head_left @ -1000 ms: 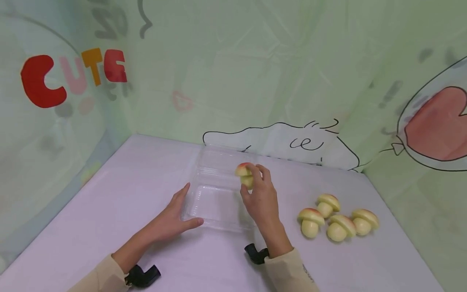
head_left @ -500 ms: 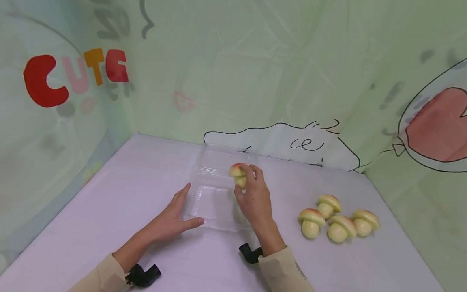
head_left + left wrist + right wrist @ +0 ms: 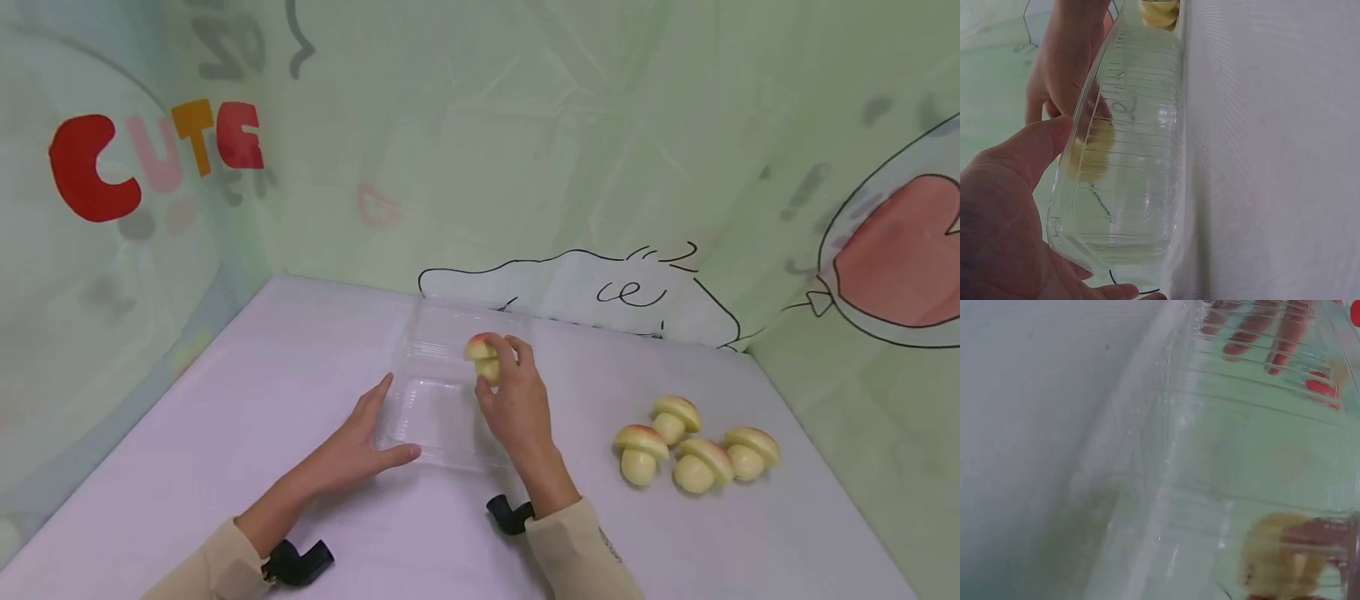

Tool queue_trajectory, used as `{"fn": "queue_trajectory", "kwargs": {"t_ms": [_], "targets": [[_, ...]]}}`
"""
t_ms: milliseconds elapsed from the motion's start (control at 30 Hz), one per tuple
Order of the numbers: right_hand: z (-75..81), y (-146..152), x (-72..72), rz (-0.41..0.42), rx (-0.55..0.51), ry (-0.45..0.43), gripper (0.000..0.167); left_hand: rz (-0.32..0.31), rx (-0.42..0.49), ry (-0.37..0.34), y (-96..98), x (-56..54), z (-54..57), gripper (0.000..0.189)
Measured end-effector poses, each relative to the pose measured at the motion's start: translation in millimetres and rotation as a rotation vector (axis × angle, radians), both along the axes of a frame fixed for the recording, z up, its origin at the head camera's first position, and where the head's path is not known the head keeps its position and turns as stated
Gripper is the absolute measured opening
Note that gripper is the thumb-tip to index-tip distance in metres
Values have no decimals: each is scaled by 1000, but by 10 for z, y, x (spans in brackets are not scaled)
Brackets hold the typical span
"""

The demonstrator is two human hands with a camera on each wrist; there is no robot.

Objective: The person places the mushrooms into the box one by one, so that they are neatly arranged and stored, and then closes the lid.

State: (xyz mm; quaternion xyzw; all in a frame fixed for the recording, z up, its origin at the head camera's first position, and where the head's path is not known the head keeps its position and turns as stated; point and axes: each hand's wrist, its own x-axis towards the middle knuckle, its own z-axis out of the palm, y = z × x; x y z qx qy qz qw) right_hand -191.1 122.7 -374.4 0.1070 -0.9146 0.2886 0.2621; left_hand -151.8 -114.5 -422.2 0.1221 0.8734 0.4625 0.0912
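A clear plastic clamshell box (image 3: 442, 417) lies unfolded on the table, its lid half (image 3: 461, 321) toward the back. Over its inside, my right hand (image 3: 516, 400) pinches a toy mushroom (image 3: 480, 350), cream-yellow with a reddish cap top, between thumb and fingers. The left wrist view shows that mushroom (image 3: 1094, 153) through the box's ribbed wall. My left hand (image 3: 352, 450) spans the box's near left corner, thumb along the front rim and fingers stretched up the left side. Through the clear plastic, left-hand fingertips (image 3: 1279, 359) appear in the right wrist view.
To the right, several more toy mushrooms (image 3: 693, 467) stand in a loose cluster on the white-covered table (image 3: 315, 333). Printed pale-green sheeting (image 3: 540, 150) rises behind and at both sides. Black wrist mounts (image 3: 300, 562) stick out from both beige sleeves.
My right hand has carried the toy mushroom a little to the left, farther over the box. My left hand has stayed at the box's corner.
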Motion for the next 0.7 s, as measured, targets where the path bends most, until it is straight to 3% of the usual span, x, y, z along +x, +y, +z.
{"fn": "queue_trajectory", "kwargs": {"t_ms": [700], "targets": [[-31,-175,-50,23,7,-33,57,3,-7,15,23,-3,0,114]]}}
